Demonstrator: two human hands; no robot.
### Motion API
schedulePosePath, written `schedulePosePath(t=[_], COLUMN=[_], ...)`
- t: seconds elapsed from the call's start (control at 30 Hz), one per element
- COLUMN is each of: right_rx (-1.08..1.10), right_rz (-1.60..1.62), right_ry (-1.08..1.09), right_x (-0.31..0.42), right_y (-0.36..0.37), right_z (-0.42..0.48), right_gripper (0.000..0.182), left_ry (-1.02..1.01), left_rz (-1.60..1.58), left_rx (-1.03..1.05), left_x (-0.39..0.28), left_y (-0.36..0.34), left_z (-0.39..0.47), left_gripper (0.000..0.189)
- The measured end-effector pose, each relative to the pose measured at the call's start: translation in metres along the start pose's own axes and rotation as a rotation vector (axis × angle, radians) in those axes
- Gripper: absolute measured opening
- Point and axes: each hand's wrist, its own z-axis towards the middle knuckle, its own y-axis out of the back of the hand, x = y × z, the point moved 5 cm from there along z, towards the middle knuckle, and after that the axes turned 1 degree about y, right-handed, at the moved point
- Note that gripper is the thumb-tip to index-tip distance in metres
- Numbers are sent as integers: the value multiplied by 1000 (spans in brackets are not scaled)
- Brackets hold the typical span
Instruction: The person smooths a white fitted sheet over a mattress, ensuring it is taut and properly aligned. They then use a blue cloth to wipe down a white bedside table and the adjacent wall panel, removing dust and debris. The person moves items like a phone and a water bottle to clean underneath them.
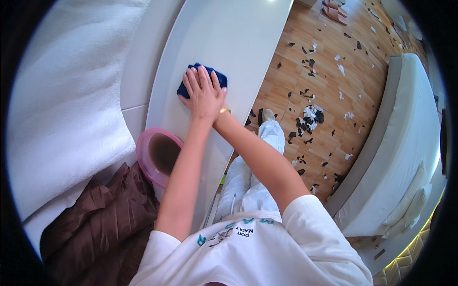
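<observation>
A folded dark blue cloth [223, 79] lies flat on a glossy white tabletop [232, 39]. My left hand [204, 96] rests on the cloth with its fingers stretched forward and slightly spread. My right hand [222, 103] crosses in beside and beneath the left one, a gold bracelet [225, 111] at its wrist. Most of the right hand is hidden, so its fingers cannot be made out clearly. Close to my left forearm stands a pink basin [146, 157] holding murky brown water [164, 153].
White fabric [78, 89] and a crumpled brown cloth [107, 214] lie left of the table. Black and white scraps [310, 118] litter the wood-look floor [286, 82], some heaped. A white-covered bed or couch [397, 143] stands right; pink slippers [334, 15] lie at the far end.
</observation>
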Motion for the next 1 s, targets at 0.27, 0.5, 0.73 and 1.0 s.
schedulePosePath(t=[0.27, 0.5, 0.73, 1.0], right_rx=[254, 217, 231, 334], right_rz=[74, 172, 142, 152], right_ry=[88, 253, 427, 356], right_x=[19, 16, 55, 26], right_y=[23, -7, -53, -10], right_z=[-83, -9, 46, -9], right_gripper=[66, 63, 59, 60], left_ry=[184, 383, 736, 634], left_rz=[-124, -73, -85, -59], left_rx=[109, 6, 91, 81], left_x=[-27, 18, 92, 17], left_y=[-10, -17, -1, -5], left_z=[-112, -38, 15, -44], left_gripper=[91, 92, 88, 89])
